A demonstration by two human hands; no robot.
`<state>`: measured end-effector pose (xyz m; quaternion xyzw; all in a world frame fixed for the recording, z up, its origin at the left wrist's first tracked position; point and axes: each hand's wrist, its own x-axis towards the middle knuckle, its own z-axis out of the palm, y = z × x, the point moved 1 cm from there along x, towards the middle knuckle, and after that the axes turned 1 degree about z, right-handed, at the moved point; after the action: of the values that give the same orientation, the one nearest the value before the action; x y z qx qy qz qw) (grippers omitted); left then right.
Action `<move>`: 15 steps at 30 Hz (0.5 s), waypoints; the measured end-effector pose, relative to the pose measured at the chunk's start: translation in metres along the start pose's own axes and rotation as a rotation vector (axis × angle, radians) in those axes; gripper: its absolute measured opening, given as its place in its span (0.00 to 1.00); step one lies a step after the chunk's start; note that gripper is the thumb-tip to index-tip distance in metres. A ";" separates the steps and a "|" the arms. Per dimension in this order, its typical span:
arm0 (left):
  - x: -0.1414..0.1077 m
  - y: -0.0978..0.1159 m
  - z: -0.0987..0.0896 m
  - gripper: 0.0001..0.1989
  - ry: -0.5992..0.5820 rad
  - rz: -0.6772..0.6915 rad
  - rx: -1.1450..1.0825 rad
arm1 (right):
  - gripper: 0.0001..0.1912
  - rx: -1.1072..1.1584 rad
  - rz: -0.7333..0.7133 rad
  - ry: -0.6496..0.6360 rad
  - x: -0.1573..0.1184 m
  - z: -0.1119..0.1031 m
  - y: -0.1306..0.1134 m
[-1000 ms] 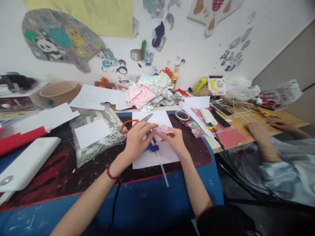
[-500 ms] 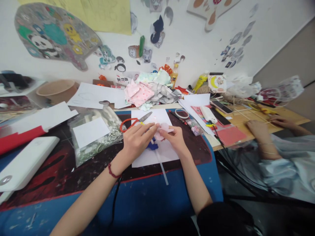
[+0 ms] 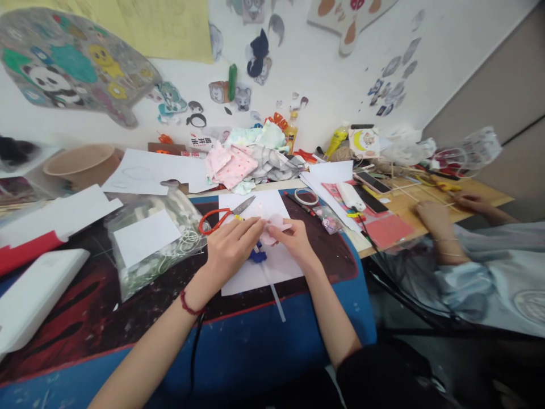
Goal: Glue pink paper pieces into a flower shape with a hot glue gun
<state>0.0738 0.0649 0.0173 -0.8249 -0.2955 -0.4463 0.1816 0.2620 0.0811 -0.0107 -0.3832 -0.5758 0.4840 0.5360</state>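
Observation:
Over a white sheet of paper (image 3: 238, 281), both my hands meet at a thin, pale pink petal-like piece (image 3: 279, 221). My right hand (image 3: 297, 241) pinches it between thumb and fingers. My left hand (image 3: 233, 243) has its fingers closed together at the piece's left side, and its fingertips are partly hidden. Below them lies a blue tool (image 3: 257, 255), mostly covered by my left hand, that looks like a hot glue gun. A translucent stick (image 3: 276, 301) extends from it towards me. Orange-handled scissors (image 3: 221, 217) rest beyond my left hand with blades part-way apart.
Left are a clear bag of cords (image 3: 147, 278) and a white power bank (image 3: 42, 301). A tape roll (image 3: 306, 196) and a small bag of beads (image 3: 328, 220) lie right. Folded cloths (image 3: 234, 165) are piled behind. Another person's hands (image 3: 436, 218) rest at the wooden table.
The whole view has shifted slightly, so things appear further left. My hands stay together on the pink piece with little change in their grip.

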 end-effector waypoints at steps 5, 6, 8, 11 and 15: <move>0.010 0.001 0.005 0.10 0.064 -0.067 -0.033 | 0.18 -0.035 0.013 -0.006 0.001 -0.001 -0.001; 0.011 0.002 0.005 0.09 0.050 -0.090 -0.047 | 0.18 -0.044 0.010 -0.011 0.001 -0.002 -0.001; 0.013 0.002 0.006 0.07 0.010 -0.128 -0.080 | 0.17 -0.063 0.000 -0.019 0.001 -0.002 -0.002; 0.013 0.002 0.006 0.06 -0.038 -0.163 -0.109 | 0.16 -0.088 -0.016 -0.017 0.002 -0.002 -0.003; 0.012 0.002 0.006 0.04 -0.063 -0.186 -0.130 | 0.14 -0.109 -0.034 -0.015 0.001 -0.002 -0.003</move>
<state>0.0834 0.0707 0.0241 -0.8176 -0.3469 -0.4532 0.0759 0.2642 0.0819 -0.0078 -0.3987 -0.6117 0.4455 0.5181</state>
